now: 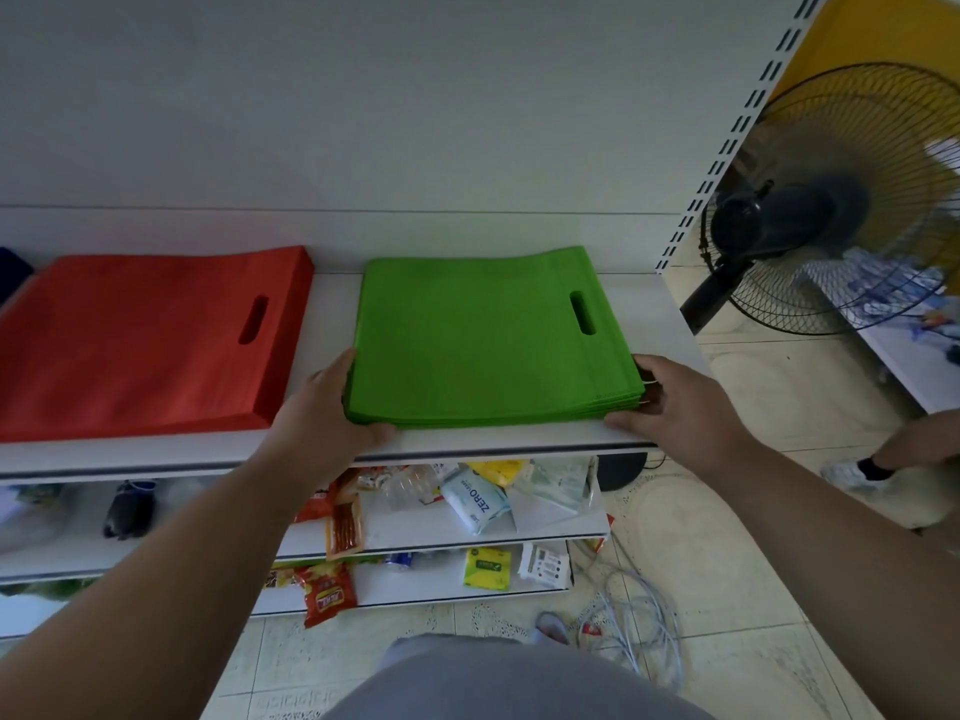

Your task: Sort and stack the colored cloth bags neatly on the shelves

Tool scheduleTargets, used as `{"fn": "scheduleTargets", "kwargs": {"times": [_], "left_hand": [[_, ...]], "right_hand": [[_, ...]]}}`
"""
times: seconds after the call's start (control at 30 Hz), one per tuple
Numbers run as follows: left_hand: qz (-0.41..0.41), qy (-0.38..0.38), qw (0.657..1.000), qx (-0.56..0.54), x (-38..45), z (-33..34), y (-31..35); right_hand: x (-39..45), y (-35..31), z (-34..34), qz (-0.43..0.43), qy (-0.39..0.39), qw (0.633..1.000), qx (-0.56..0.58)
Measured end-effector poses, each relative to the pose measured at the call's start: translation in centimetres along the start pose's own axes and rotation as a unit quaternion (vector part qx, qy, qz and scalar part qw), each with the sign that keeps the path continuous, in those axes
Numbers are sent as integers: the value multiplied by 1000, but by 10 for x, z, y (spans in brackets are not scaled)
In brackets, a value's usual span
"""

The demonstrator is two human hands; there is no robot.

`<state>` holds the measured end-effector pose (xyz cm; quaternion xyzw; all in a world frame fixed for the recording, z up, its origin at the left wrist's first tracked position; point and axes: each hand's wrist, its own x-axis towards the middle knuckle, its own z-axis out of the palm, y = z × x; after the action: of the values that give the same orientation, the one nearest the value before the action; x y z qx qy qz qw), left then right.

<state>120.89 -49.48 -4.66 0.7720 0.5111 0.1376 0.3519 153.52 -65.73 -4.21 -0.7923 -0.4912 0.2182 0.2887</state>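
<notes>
From the head view, the green stack [491, 337] of cloth bags lies flat on the top shelf [660, 324], its cut-out handles toward the back right, and serves as the landmark here. The left hand [324, 407] presses against the stack's near-left corner: the thumb lies along the left edge and the fingers curl round the front corner onto the shelf, so it grips the pile sideways. The right hand [670, 400] is set against the near-right corner, with fingers bent round the side edge and the thumb laid along the front of the shelf just under the stack. Both hands are thus closed on the pile from opposite sides. This looks like squaring up: squeezing from both sides would bring the layered edges, which still fan out slightly at the front right, into line.

Left of the green stack, just beside it with a strip of bare shelf between, lies the red stack [150, 340], also flat and already tidy, handle slot toward the green pile. Farther left, at the picture's edge, a dark blue corner [13, 270] shows, probably another pile, though too little is visible to be sure.

Below the green stack, lower shelves hold loose snack packets [327, 597] and a tissue pack [475, 498]. Right of it stands a fan [831, 200] on the tiled floor, and cables [628, 610] lie below and to the right.
</notes>
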Motion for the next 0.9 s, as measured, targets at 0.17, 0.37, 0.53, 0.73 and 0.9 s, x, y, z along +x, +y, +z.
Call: {"fn": "scheduleTargets", "kwargs": {"times": [0.17, 0.37, 0.53, 0.73, 0.9], "left_hand": [[-61, -12, 989, -131, 5, 3, 4], [-148, 22, 968, -201, 24, 8, 22], [-135, 34, 961, -241, 28, 11, 18], [-160, 15, 950, -266, 29, 11, 20], [-179, -3, 947, -267, 41, -2, 21]], "right_hand": [[-4, -3, 3, 7, 8, 1000, 22], [7, -28, 8, 110, -21, 988, 104], [23, -45, 28, 147, -16, 978, 149], [27, -34, 24, 172, 12, 972, 157], [52, -37, 19, 206, -28, 970, 123]]}}
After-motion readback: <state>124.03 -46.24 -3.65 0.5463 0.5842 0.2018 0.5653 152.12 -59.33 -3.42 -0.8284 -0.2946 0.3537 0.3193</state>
